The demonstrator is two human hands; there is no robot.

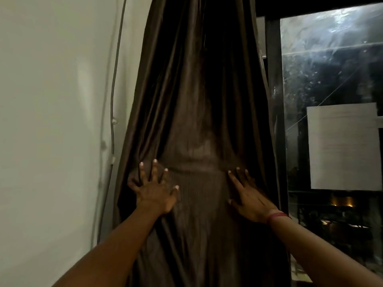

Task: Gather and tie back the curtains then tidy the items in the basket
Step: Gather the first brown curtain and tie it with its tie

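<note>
A dark brown satin curtain hangs bunched in folds between the wall and the window. A band of the same fabric crosses it at waist height and pinches the folds together. My left hand lies flat on the curtain at the band's left end, fingers spread. At the band's right end rests my right hand, fingers extended and pressed on the cloth; a pink band sits on its wrist. Neither hand visibly grips anything. No basket is in view.
A white wall fills the left, with a grey cable clipped down it beside the curtain. On the right stands a dark-framed window with night outside and a white sheet of paper taped to the glass.
</note>
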